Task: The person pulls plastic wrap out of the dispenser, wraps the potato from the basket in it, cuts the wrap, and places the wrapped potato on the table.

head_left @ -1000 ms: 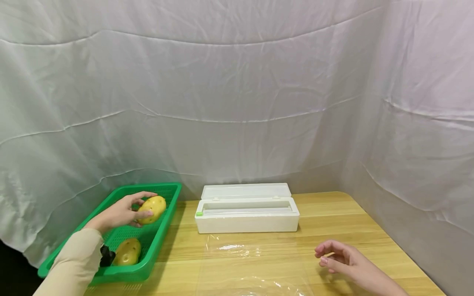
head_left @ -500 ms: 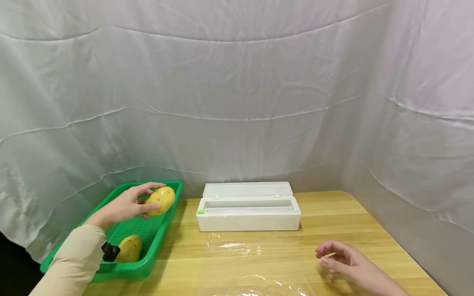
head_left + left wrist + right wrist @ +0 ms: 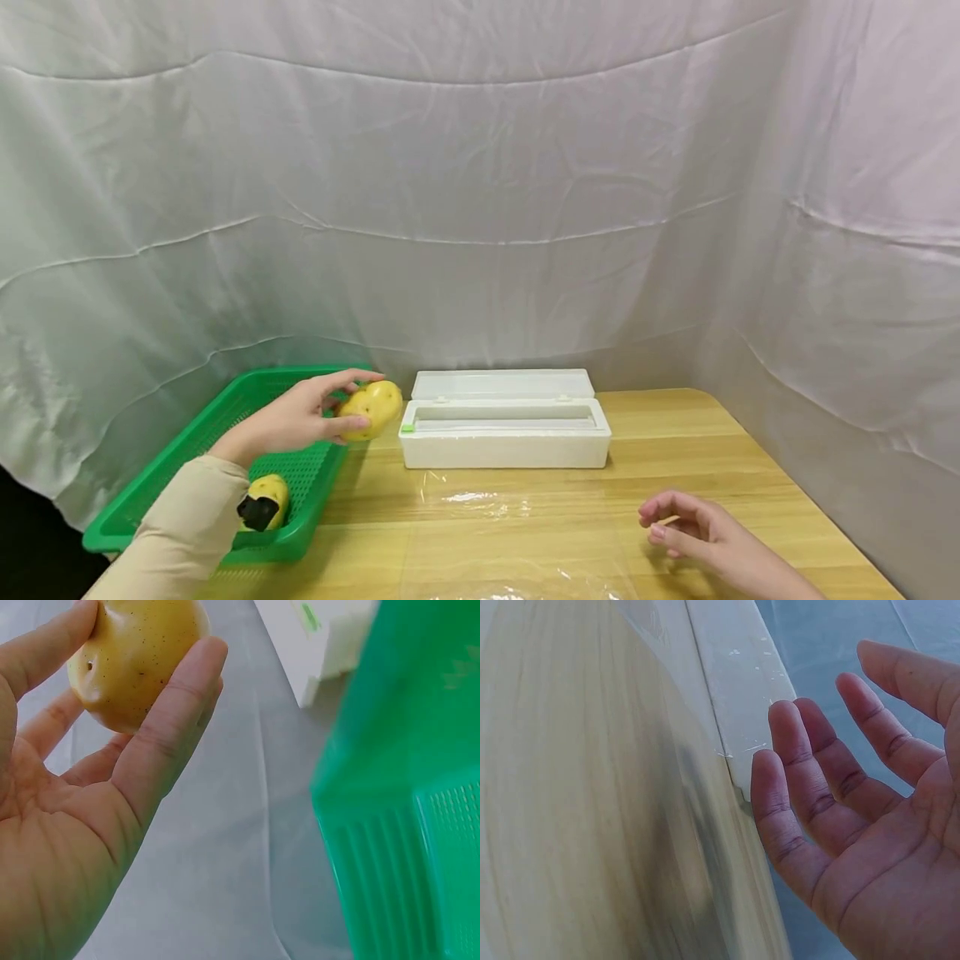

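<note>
My left hand (image 3: 292,417) holds a yellow potato (image 3: 372,410) between thumb and fingers, in the air just past the right rim of the green basket (image 3: 300,533). The left wrist view shows the same potato (image 3: 142,664) pinched at the fingertips, its skin dotted with small dark specks. A second potato (image 3: 276,490) lies in the basket, partly hidden by a black object at my left wrist. Over the table at the right, my right hand (image 3: 708,533) is held with loosely bent fingers and nothing in it. In the right wrist view its palm (image 3: 885,855) faces up.
A white film dispenser box (image 3: 506,450) with its lid (image 3: 502,383) raised stands at the back of the wooden table (image 3: 675,442). Clear plastic film (image 3: 480,508) stretches from it toward the front. Pale grey cloth (image 3: 480,167) hangs behind and at the sides.
My left hand has carried the potato to the right, from above the basket to beyond its right rim, near the white box. My right hand has stayed in place.
</note>
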The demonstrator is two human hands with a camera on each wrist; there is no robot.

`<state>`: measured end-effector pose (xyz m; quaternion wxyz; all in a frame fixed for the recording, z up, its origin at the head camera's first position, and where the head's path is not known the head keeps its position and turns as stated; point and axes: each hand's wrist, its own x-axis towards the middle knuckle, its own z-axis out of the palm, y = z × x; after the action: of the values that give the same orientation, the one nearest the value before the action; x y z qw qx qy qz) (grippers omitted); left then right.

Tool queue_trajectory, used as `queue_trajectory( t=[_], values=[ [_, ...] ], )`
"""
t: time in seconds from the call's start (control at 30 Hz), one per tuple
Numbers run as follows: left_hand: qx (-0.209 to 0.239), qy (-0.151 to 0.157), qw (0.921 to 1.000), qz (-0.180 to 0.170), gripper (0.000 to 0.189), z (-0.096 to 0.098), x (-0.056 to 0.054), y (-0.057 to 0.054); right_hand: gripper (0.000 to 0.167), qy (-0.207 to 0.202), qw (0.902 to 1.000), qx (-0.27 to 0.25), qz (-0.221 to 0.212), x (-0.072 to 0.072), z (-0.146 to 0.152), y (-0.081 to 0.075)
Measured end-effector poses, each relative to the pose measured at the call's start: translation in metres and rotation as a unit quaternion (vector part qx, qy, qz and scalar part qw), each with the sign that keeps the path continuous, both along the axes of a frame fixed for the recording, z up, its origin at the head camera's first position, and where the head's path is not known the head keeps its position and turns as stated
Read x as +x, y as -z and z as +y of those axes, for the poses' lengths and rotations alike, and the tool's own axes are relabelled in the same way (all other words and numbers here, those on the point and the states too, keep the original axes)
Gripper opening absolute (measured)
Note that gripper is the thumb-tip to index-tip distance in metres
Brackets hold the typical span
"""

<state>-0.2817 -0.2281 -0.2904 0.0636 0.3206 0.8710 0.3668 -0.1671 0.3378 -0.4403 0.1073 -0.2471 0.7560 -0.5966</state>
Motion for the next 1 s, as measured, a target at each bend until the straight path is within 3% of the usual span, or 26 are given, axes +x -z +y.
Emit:
queue_trajectory(
  t=[0.17,0.47,0.77,1.0],
  values=[
    [-0.006,0.032,0.9995,0.004,0.062,0.020,0.004,0.004,0.026,-0.002,1.0000,0.000,0.006,0.000,0.001,0.002],
    [-0.002,0.064,0.9979,-0.013,0.060,0.058,0.009,0.018,0.026,0.004,0.9999,0.007,0.010,0.000,0.001,0.004],
    [-0.029,0.106,0.9937,0.023,0.060,0.096,0.011,0.046,0.025,-0.007,0.9999,0.009,0.012,-0.002,-0.001,0.004],
    [-0.037,0.145,0.9888,0.007,0.058,0.125,0.015,0.070,0.026,-0.018,0.9998,0.005,0.004,-0.004,0.002,0.005]
  ],
)
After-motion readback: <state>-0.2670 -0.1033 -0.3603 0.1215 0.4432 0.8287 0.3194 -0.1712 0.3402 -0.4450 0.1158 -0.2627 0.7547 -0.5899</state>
